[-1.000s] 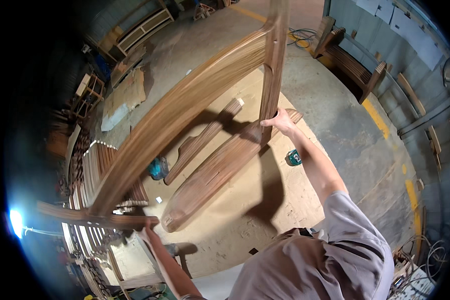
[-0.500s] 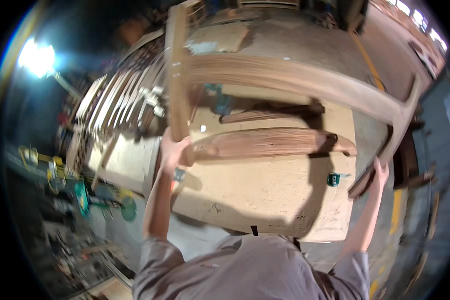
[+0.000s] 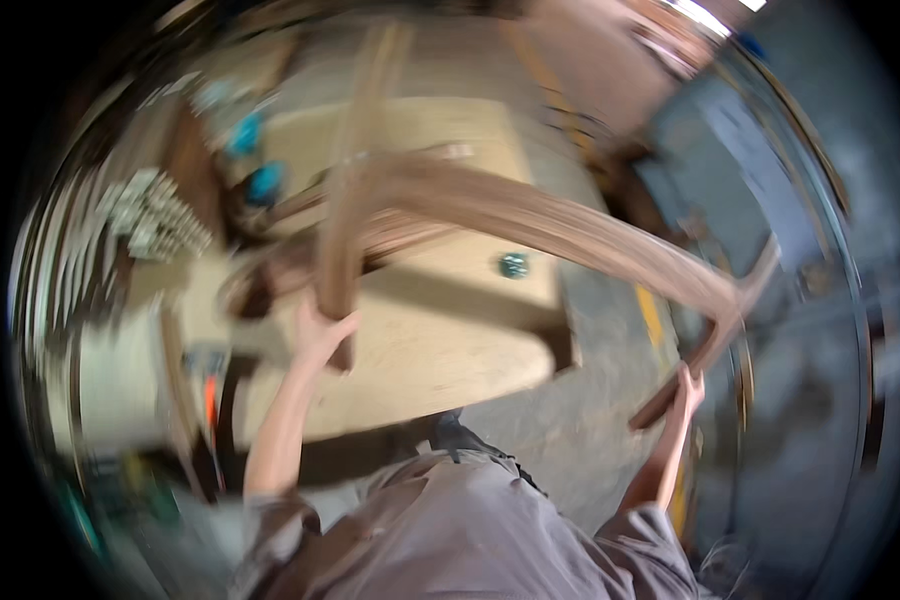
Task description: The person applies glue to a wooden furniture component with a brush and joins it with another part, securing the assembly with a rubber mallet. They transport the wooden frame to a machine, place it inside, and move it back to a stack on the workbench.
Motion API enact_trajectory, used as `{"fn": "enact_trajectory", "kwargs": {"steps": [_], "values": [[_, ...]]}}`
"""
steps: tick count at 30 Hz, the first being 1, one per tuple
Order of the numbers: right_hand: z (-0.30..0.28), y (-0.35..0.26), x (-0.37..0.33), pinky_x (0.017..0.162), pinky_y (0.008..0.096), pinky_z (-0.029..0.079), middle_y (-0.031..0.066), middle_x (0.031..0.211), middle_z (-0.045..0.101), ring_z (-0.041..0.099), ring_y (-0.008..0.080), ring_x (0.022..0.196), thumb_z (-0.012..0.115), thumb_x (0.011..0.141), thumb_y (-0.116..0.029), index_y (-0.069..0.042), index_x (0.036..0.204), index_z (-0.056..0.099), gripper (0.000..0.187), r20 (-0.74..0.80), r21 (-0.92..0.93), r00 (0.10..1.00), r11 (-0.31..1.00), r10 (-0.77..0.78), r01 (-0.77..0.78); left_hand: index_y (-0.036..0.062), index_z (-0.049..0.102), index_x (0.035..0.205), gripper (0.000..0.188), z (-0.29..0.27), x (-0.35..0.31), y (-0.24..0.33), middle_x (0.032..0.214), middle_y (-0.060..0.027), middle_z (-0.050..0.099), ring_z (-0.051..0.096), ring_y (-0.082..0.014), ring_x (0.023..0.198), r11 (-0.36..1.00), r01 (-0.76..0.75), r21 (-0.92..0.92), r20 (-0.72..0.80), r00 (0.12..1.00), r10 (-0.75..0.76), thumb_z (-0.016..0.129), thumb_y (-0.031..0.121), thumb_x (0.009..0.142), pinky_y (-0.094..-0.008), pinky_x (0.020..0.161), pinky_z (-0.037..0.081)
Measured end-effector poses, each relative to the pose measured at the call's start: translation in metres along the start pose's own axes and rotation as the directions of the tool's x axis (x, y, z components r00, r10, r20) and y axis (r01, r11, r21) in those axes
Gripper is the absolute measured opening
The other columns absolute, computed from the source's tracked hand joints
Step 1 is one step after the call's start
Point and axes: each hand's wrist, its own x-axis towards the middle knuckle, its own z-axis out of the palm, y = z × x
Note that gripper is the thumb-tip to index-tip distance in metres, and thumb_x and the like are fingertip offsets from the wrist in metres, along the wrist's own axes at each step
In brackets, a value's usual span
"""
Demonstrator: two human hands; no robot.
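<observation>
With both hands I hold an H-shaped wooden furniture frame [image 3: 555, 225], two uprights joined by a broad curved rail, lifted over the worktable [image 3: 440, 365]. My left hand [image 3: 322, 335] is closed round the lower part of the left upright. Round the lower end of the right upright, beyond the table's right edge, my right hand [image 3: 688, 388] is closed too. Beneath the frame, a loose curved wooden piece [image 3: 270, 275] lies on the table, blurred and partly covered by the left upright. A green tape measure [image 3: 513, 264] rests on the tabletop near its right side.
Small pale wooden blocks [image 3: 155, 215] are piled to the left, beside rows of wooden slats [image 3: 55, 270]. Two teal objects [image 3: 265, 183] stand at the table's far left. An orange-handled tool [image 3: 210, 400] is at the near left. Grey panels [image 3: 800, 350] stand along the right.
The view has swung to the right, so the table appears farther left and turned. Both hands keep their hold on the frame, which has moved right relative to the table.
</observation>
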Motion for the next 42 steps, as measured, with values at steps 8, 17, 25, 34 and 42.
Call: {"fn": "enact_trajectory", "kwargs": {"steps": [8, 17, 25, 34, 42], "values": [[-0.007, -0.233, -0.022, 0.09, 0.0352, 0.049, 0.0095, 0.117, 0.06, 0.058, 0.0207, 0.107, 0.079, 0.074, -0.016, -0.004, 0.109, 0.061, 0.041, -0.538, -0.245, 0.341, 0.53, -0.771, 0.812, -0.0007, 0.038, 0.131, 0.064, 0.122, -0.051, 0.017, 0.111, -0.014, 0.052, 0.059, -0.023, 0.087, 0.818, 0.207, -0.536, 0.189, 0.974, -0.123, 0.063, -0.001, 0.072, -0.0373, 0.075, 0.054], [0.069, -0.211, 0.111, 0.103, 0.0474, 0.04, 0.0131, 0.13, 0.054, 0.051, 0.0291, 0.12, 0.077, 0.074, -0.032, -0.002, 0.134, 0.045, 0.074, 0.322, 0.901, 0.845, 0.413, -0.427, -0.134, -0.0022, 0.034, 0.129, 0.066, 0.343, -0.145, 0.021, 0.119, -0.0163, 0.045, 0.055, -0.0277, 0.101, 0.702, 0.469, -0.537, 0.472, 0.856, -0.211, 0.069, 0.004, 0.073, -0.0455, 0.088, 0.05], [-0.102, -0.174, 0.2, 0.093, 0.0452, 0.049, 0.0161, 0.111, 0.063, 0.061, 0.0303, 0.103, 0.063, 0.066, -0.016, 0.004, 0.12, 0.053, 0.058, 0.489, 0.744, 0.816, 0.636, -0.309, -0.205, -0.0013, 0.062, 0.112, 0.041, 0.482, -0.239, 0.056, 0.091, -0.0054, 0.067, 0.064, -0.0131, 0.082, 0.946, 0.183, 0.268, 0.955, 0.082, -0.286, 0.077, 0.02, 0.08, -0.0272, 0.074, 0.053], [-0.243, -0.038, 0.233, 0.086, 0.0342, 0.047, 0.0105, 0.099, 0.063, 0.059, 0.0217, 0.092, 0.066, 0.054, -0.009, 0.003, 0.115, 0.057, 0.062, 0.61, 0.216, 0.789, 0.973, -0.072, -0.078, -0.0044, 0.06, 0.114, 0.036, 0.623, -0.184, 0.226, 0.101, -0.0114, 0.068, 0.065, -0.0177, 0.092, 0.975, -0.008, -0.222, 0.858, 0.474, 0.199, 0.071, 0.013, 0.084, -0.0329, 0.083, 0.053], [-0.263, 0.009, 0.292, 0.093, 0.0316, 0.043, 0.007, 0.106, 0.064, 0.056, 0.0172, 0.1, 0.076, 0.055, -0.007, 0.002, 0.118, 0.057, 0.067, 0.771, -0.148, 0.595, 0.973, 0.226, -0.178, -0.0037, 0.044, 0.133, 0.062, 0.743, -0.133, 0.32, 0.118, -0.0129, 0.061, 0.062, -0.0208, 0.104, 0.742, 0.282, -0.608, 0.743, 0.532, 0.406, 0.073, 0.024, 0.085, -0.0366, 0.089, 0.052]]}}
